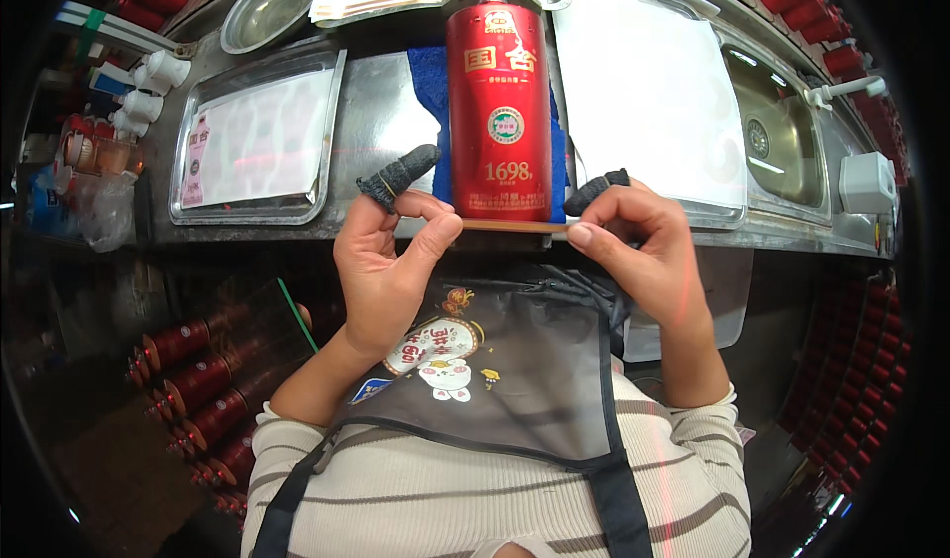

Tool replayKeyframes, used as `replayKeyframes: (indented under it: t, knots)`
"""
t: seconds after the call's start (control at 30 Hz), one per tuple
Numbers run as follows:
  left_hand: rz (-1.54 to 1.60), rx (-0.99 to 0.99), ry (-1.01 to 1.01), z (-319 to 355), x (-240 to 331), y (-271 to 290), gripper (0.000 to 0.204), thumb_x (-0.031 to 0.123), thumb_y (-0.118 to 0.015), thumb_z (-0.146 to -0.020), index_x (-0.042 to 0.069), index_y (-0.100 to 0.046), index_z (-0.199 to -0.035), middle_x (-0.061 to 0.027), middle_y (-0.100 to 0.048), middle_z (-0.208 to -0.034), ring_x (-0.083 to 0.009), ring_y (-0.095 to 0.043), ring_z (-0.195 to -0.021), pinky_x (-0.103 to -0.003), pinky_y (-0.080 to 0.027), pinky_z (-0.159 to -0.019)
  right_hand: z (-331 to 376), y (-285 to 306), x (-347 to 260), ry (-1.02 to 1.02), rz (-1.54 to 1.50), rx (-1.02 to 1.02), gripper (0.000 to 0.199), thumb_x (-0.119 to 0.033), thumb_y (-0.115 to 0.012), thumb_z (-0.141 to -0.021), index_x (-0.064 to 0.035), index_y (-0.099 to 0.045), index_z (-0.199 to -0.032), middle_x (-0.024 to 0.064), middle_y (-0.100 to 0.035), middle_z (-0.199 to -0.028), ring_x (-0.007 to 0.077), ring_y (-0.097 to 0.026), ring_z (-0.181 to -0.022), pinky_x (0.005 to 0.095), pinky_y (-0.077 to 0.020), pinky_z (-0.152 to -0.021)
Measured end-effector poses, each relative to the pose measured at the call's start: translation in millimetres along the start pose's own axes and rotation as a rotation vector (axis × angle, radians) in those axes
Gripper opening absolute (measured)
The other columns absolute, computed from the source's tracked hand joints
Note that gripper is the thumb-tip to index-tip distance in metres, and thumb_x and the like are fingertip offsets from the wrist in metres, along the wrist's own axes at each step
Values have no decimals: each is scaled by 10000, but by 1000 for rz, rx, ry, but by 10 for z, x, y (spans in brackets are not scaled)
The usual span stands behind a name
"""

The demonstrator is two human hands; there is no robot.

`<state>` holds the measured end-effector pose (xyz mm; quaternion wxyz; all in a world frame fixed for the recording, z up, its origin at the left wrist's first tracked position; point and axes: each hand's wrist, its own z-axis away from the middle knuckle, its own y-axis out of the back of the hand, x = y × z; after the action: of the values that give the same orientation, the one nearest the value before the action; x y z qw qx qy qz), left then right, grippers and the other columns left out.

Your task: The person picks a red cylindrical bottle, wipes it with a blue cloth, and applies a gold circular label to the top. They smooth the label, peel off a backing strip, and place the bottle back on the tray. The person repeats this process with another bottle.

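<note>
A red bottle (pixel 503 113) with gold lettering and a round pale-green label lies on a blue cloth (pixel 429 83), its base toward me and its dark neck pointing away. A thin amber-brown strip (pixel 515 227) stretches across just in front of the base. My left hand (pixel 391 251) pinches the strip's left end between thumb and finger. At its right end, my right hand (pixel 641 246) pinches it the same way. Each hand has a dark grey finger cover on one finger, and the left covered finger points up beside the bottle. Whether the strip touches the base, I cannot tell.
Left of the bottle is a metal tray (pixel 322 187) with printed pinkish sheets; to the right lies a large white sheet (pixel 648 93). Beyond that are a sink (pixel 772 152) and a white container (pixel 867 184). A metal bowl (pixel 262 14) stands far left. Several red bottles (pixel 193 375) fill racks below.
</note>
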<state>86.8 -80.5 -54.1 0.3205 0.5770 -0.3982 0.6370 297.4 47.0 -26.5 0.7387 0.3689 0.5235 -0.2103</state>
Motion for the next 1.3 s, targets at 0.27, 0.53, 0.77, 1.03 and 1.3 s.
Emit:
replayKeyframes:
  t: [0.27, 0.53, 0.77, 1.03, 1.3]
  knots:
    - [8, 65, -80, -35, -230, 24, 429, -18, -723, -881, -22, -588, -1288, -39, -657, -961, -75, -602, -900, -214, -493, -763, -72, -229, 144, -118, -343, 28, 125, -101, -702, -900, -41, -621, -825, -57, -595, -759, -20, -469, -651, 172, -327, -562]
    - [35, 56, -33, -44, -271, 10, 377, -6, -724, -885, -21, -598, -1240, -35, -659, -949, -70, -602, -874, -206, -497, -725, -75, -280, 168, -93, -340, 62, 114, -88, -703, -890, -39, -627, -821, -61, -583, -756, -19, -476, -650, 170, -339, -572]
    - [17, 56, -7, -59, -285, 32, 368, 3, -719, -891, -21, -599, -1238, -25, -661, -924, -53, -596, -815, -192, -483, -662, -86, -328, 195, -102, -269, 84, 124, -88, -715, -888, -29, -634, -814, -50, -584, -792, -14, -497, -662, 171, -359, -594]
    - [6, 47, -31, -64, -305, 41, 351, 4, -717, -890, -22, -602, -1221, -30, -659, -923, -53, -595, -808, -190, -478, -657, -92, -374, 231, -65, -232, 115, 134, -89, -728, -884, -22, -639, -810, -42, -584, -813, -7, -535, -681, 167, -384, -611]
    - [-12, 36, -8, -65, -295, 52, 330, 8, -720, -890, -19, -603, -1198, -29, -654, -930, -52, -593, -814, -192, -481, -661, -81, -367, 224, -57, -167, 124, 151, -98, -737, -879, -18, -638, -799, -28, -573, -840, -7, -532, -682, 162, -370, -597]
